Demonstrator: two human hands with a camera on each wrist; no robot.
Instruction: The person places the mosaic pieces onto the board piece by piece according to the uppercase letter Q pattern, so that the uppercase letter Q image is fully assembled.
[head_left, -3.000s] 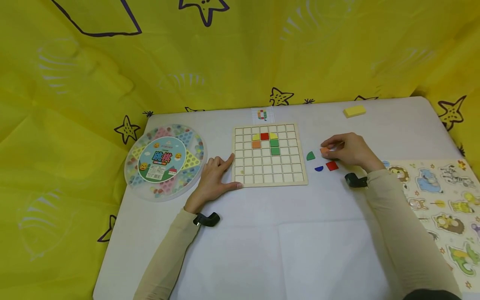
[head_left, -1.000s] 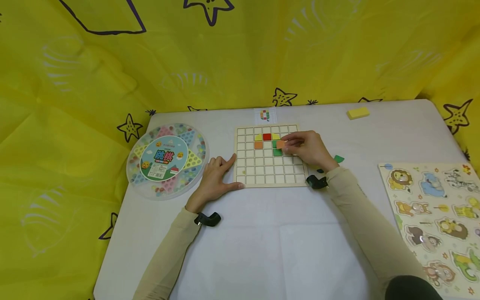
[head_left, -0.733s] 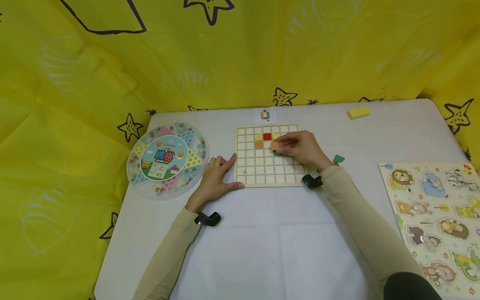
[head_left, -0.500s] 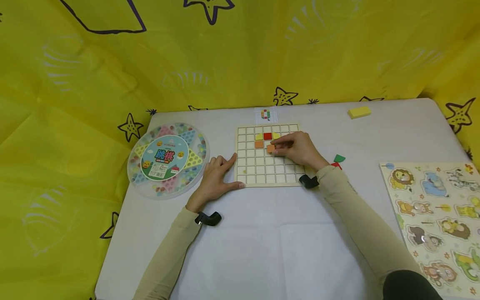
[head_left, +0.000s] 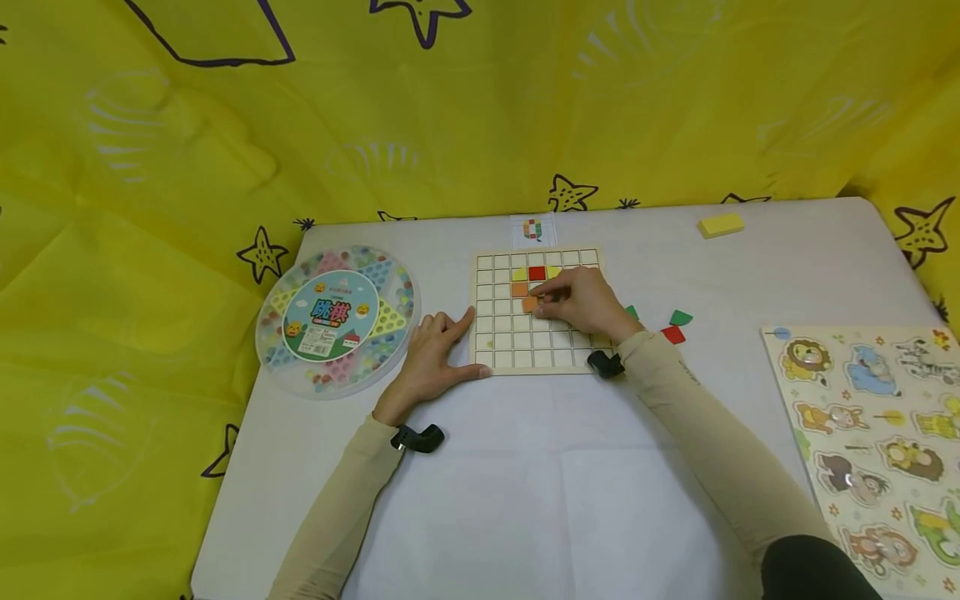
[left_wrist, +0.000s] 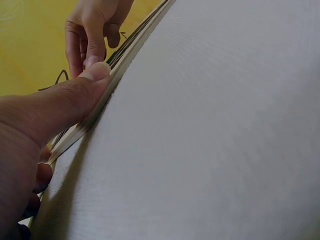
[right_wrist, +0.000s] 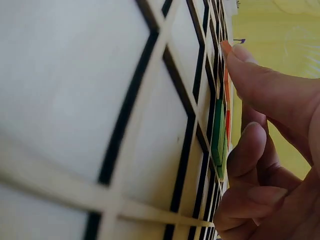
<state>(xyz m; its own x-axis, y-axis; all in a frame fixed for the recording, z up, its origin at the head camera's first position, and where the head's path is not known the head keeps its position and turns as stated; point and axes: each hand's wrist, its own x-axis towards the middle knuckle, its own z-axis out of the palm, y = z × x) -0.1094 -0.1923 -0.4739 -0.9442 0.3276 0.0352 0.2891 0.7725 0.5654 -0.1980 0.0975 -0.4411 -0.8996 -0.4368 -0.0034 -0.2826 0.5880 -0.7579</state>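
My right hand point(head_left: 581, 302) pinches an orange square tile point(head_left: 529, 304) between thumb and fingers, low over the wooden grid board point(head_left: 540, 340). The held tile overlaps the cell just below another orange tile point(head_left: 520, 289). A red tile point(head_left: 537, 272) sits in the row above, between two yellow rounded tiles. Green tiles point(right_wrist: 218, 132) show in the right wrist view but are covered by my hand in the head view. My left hand point(head_left: 429, 358) braces the board's near left corner, its thumb along the front edge and index finger against the left side.
Right of the board lie loose green point(head_left: 680, 317) and red point(head_left: 673, 334) pieces. A small pattern card point(head_left: 533, 230) lies behind it. A round Chinese checkers box point(head_left: 337, 321) is at left, an animal puzzle board point(head_left: 862, 433) at right, a yellow block point(head_left: 721, 225) far right.
My right hand picked up the orange tile beside the board and carried it left over the grid, past the green tiles, to below the other orange tile. My left hand stayed put.
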